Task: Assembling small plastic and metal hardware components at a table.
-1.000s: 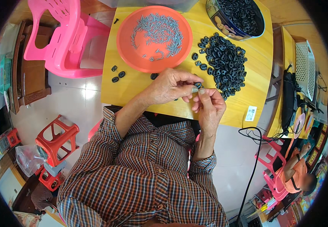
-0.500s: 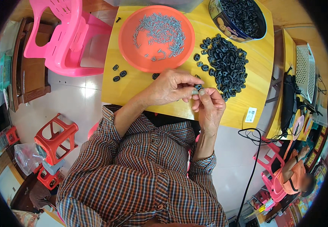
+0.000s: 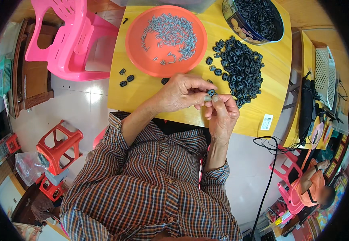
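Black plastic piece (image 3: 211, 92), small and oval, sits pinched between both sets of fingertips just above the yellow table (image 3: 263, 104), the left hand (image 3: 181, 93) clenched round it from above and the right hand (image 3: 222, 114) gripping it from below with what looks like a grey screw. From where I stand, the risk is a slip: both parts are tiny, and a loose pinch could drop them off the near edge onto the tiled floor (image 3: 78, 104), away from the black heap (image 3: 241, 68) and orange plate (image 3: 142, 60).
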`<action>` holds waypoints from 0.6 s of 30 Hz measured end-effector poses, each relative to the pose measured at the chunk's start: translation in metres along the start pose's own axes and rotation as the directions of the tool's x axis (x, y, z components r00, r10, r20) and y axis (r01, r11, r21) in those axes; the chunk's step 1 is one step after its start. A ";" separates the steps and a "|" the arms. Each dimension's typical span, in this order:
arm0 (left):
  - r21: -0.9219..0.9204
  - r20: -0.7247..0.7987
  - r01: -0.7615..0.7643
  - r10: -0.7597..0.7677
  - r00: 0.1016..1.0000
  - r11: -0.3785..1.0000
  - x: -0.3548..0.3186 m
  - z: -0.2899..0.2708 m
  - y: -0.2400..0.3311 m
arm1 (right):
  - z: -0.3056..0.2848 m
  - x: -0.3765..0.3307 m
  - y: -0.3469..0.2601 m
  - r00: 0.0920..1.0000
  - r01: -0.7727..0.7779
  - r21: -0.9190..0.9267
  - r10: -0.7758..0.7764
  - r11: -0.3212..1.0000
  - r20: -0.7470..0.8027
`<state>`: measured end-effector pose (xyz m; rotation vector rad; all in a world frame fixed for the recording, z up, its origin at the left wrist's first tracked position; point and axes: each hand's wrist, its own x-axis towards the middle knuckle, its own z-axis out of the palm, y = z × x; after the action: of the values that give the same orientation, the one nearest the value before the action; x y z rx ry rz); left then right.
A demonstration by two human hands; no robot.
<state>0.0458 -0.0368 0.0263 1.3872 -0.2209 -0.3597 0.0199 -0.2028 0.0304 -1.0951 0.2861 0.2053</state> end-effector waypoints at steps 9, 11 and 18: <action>0.012 0.002 -0.014 0.014 1.000 1.000 -0.001 -0.002 -0.002 | -0.003 0.000 0.002 0.999 -0.009 0.006 0.009 1.000 0.035; 0.000 0.007 -0.016 0.016 1.000 1.000 -0.001 -0.004 -0.002 | -0.006 0.001 0.002 0.998 -0.018 0.003 0.018 1.000 0.065; -0.070 0.057 0.001 0.003 0.998 0.998 -0.002 -0.008 -0.004 | -0.012 0.004 -0.004 0.983 -0.095 -0.029 0.098 0.995 0.155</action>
<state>0.0462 -0.0289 0.0211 1.3092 -0.2537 -0.4034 0.0231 -0.2152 0.0275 -1.0812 0.1971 0.3796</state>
